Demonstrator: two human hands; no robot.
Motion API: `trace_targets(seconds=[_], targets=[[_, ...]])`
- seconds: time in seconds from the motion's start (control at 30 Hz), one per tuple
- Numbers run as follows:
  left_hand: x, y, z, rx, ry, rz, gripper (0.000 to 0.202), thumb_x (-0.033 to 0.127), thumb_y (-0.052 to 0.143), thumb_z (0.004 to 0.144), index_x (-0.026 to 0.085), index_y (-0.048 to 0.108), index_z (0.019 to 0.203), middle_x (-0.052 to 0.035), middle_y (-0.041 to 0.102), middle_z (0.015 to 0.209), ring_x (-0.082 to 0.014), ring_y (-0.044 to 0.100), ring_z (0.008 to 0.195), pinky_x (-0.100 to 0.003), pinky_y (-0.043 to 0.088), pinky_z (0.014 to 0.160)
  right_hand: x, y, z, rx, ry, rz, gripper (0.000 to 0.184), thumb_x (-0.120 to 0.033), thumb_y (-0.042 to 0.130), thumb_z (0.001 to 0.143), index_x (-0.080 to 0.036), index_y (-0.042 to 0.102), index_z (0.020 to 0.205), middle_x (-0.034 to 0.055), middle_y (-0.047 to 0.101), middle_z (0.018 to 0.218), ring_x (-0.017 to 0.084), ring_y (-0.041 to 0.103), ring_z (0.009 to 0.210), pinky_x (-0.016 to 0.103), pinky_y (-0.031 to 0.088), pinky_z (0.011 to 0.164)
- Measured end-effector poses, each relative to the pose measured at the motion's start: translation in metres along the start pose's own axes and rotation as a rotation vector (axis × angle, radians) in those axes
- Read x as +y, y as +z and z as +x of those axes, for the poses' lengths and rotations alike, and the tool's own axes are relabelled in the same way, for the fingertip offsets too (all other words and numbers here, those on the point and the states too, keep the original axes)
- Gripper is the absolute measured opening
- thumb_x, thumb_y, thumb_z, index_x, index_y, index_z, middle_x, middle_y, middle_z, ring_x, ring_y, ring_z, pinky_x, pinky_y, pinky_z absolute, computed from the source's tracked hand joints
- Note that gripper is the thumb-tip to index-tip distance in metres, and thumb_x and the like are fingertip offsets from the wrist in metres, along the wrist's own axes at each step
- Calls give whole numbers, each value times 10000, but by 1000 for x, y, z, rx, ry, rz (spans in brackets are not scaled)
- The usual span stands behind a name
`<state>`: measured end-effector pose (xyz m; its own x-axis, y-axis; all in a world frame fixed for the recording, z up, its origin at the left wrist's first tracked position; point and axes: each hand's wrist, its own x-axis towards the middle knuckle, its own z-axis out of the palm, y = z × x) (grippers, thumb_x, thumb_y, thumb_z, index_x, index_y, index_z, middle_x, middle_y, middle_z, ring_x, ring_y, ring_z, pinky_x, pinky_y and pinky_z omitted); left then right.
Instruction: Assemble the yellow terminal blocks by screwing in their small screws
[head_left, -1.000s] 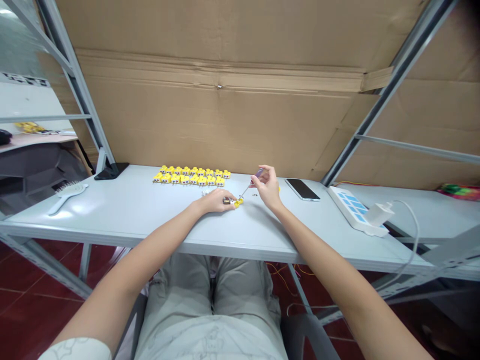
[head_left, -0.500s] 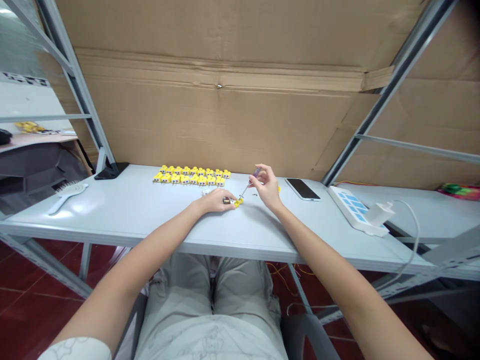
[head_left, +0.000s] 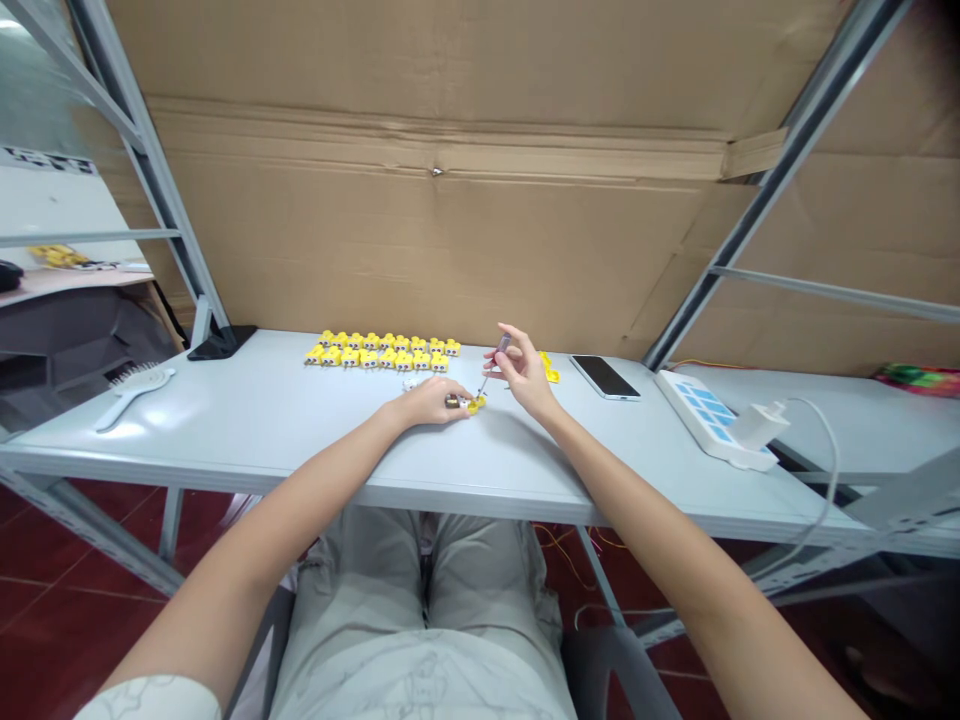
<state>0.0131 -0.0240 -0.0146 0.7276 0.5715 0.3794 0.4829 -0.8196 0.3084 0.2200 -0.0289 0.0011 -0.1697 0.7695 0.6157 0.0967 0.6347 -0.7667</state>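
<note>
My left hand (head_left: pixel 437 401) is closed around a small yellow and white part with a dark end (head_left: pixel 474 405), held low at the tabletop. In my right hand (head_left: pixel 528 378) is a screwdriver (head_left: pixel 502 345) with a purplish handle, gripped between thumb and fingers. Its thin shaft slants down to the left, and the tip meets the yellow part or comes very close to it. Two rows of small yellow pieces (head_left: pixel 386 358) stand beyond my left hand. Partly behind my right hand lie more yellow pieces (head_left: pixel 551 374).
A phone (head_left: pixel 604 378) lies right of my hands, then a white power strip (head_left: pixel 712 420) with a plugged-in charger (head_left: pixel 759 428). At the left is a hairbrush (head_left: pixel 135 392). Cardboard (head_left: pixel 420 240) closes off the table's back, between metal posts (head_left: pixel 780 190).
My right hand and the screwdriver have shifted slightly left, and the handle stands more upright. More of the yellow pieces behind that hand shows now. My left hand stays put.
</note>
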Motion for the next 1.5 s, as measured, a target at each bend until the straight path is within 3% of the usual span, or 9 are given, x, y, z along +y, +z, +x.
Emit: trace_targets(seconds=[0.13,0.53,0.67,0.9,1.5], targets=[[0,1,0,-2,19,5,285,293,664,833,147,727,1070,-99,744,1027,-192,685,856,-257,487,792,-2,4,-1,-28,-7,18,581,-488,558,871,-355,362,1401,7,630,900,142,648,712,406,614,729],[7,5,0,-8,104,-19,284,288,667,851,146,719,1092,-116,736,1030,-200,677,877,-262,477,799,-8,4,0,50,-27,-56,559,-465,676,788,-278,496,1282,-67,492,698,138,630,548,328,588,561],[5,5,1,-5,103,-31,287,294,669,850,150,719,1094,-115,736,1031,-199,676,870,-262,478,788,-12,5,-1,66,-12,-52,553,-472,677,782,-291,501,1274,-60,497,730,126,619,546,319,593,553],[6,5,1,-11,82,-40,293,286,674,841,157,722,1099,-110,739,1021,-190,672,848,-254,477,775,-11,6,-4,23,40,31,600,-471,618,815,-332,394,1355,-8,579,890,144,651,709,384,634,667],[6,5,1,-22,71,-51,310,305,664,843,162,722,1112,-109,739,1026,-194,675,866,-257,477,796,-10,8,-2,67,21,-4,524,-387,625,803,-315,433,1285,-53,481,768,119,603,576,318,607,552]])
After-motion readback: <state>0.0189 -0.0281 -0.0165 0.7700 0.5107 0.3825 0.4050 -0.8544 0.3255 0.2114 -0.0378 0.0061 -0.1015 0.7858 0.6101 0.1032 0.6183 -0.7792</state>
